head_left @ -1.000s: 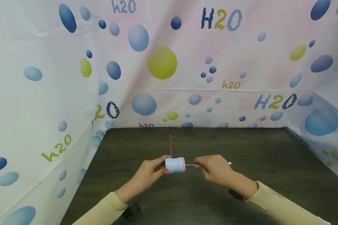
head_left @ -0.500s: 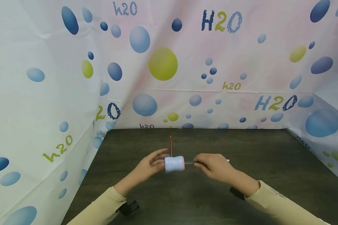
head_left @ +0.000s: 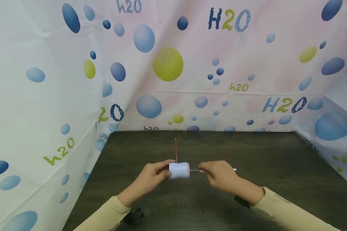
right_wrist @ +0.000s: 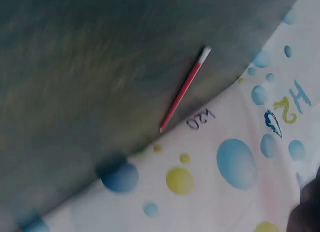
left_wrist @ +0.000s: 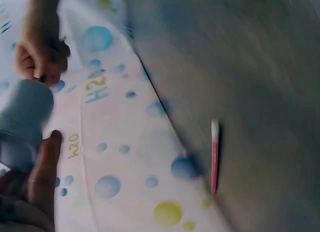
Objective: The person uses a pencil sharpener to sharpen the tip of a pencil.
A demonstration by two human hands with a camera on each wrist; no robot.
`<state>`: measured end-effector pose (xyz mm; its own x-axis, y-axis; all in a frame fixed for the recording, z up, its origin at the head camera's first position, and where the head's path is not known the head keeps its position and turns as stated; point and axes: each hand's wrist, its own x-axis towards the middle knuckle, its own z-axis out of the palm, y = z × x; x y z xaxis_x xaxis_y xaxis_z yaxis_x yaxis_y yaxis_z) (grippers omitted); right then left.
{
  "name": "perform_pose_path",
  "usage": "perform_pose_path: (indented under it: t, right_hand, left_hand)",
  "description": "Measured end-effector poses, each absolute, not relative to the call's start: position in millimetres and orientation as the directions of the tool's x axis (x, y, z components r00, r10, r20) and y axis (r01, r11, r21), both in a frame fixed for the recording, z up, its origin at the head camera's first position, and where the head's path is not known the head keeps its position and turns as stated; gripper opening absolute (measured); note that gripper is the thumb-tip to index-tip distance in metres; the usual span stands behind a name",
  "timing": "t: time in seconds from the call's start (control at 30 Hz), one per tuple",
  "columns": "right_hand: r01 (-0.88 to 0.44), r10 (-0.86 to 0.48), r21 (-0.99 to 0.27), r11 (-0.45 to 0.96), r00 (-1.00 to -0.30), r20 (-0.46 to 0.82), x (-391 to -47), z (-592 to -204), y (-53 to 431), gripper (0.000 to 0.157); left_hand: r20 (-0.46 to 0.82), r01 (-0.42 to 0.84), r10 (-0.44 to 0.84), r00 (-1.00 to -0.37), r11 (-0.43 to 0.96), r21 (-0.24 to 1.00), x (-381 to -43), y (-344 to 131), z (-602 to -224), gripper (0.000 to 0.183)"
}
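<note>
Head view, left hand curled round pale blue cylinder, right hand pinching thin rod at cylinder's pink end, red pencil lying beyond.

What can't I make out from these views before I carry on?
Thin shaft: covered where the right hand grips it, head view.
Blue cylinder: partly cut off by the left edge, left wrist view.
Left hand: some fingers hidden behind its thumb and the cylinder, head view.
Sleeve lettering: too small to read, head view.
</note>
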<state>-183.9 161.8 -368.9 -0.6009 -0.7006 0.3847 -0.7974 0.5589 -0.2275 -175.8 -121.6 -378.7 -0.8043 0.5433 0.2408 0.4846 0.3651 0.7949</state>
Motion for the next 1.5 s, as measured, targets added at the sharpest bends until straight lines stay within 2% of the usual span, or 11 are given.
perform_pose_path:
  t: [0.17, 0.23, 0.33, 0.5, 0.63, 0.77, 0.9, 1.07, 1.27, 1.37, 1.5]
  right_hand:
    - [-0.444, -0.782, -0.801, 0.402, -0.621, -0.047, -197, -366, 175, 0.027]
    - [-0.367, -0.807, -0.848, 0.381, -0.58, -0.111, -203, -369, 179, 0.03]
    - [-0.399, -0.792, -0.828, 0.393, -0.605, -0.084, -204, -370, 181, 0.029]
    - [-0.72, -0.688, -0.489, 0.493, -0.666, 0.287, -195, -368, 178, 0.02]
    - [-0.818, -0.68, 0.105, 0.566, -0.392, 0.62, -193, -372, 172, 0.033]
    - [-0.773, -0.722, 0.347, 0.53, -0.198, 0.663, -191, -376, 167, 0.047]
    - [-0.764, -0.728, 0.361, 0.535, -0.199, 0.656, -185, -378, 164, 0.049]
    - [-0.793, -0.686, 0.178, 0.582, -0.362, 0.631, -180, -377, 165, 0.037]
    - [-0.684, -0.697, -0.53, 0.501, -0.682, 0.221, -184, -369, 172, 0.014]
    - [-0.483, -0.741, -0.762, 0.431, -0.671, 0.006, -193, -367, 177, 0.024]
    - [-0.473, -0.765, -0.769, 0.431, -0.644, -0.033, -200, -367, 179, 0.026]
  left_hand:
    - [0.478, 0.799, 0.644, -0.597, 0.426, 0.423, -172, -118, -381, 0.051]
    - [0.482, 0.815, 0.666, -0.57, 0.385, 0.433, -172, -117, -382, 0.053]
    - [0.383, 0.682, 0.64, -0.666, 0.313, 0.661, -175, -117, -383, 0.062]
    - [-0.008, 0.113, 0.58, -0.814, 0.173, 0.978, -183, -120, -385, 0.078]
    - [-0.274, -0.258, 0.595, -0.756, 0.114, 0.959, -184, -120, -387, 0.09]
    - [-0.303, -0.318, 0.651, -0.696, 0.098, 0.943, -181, -121, -388, 0.088]
    - [-0.25, -0.212, 0.661, -0.708, 0.138, 0.967, -180, -123, -386, 0.086]
    - [-0.03, 0.208, 0.643, -0.765, 0.29, 0.934, -177, -121, -381, 0.07]
    - [0.303, 0.686, 0.635, -0.711, 0.53, 0.499, -171, -116, -375, 0.054]
    - [0.388, 0.78, 0.678, -0.625, 0.521, 0.347, -171, -116, -378, 0.055]
    - [0.313, 0.676, 0.658, -0.685, 0.414, 0.61, -174, -118, -385, 0.058]
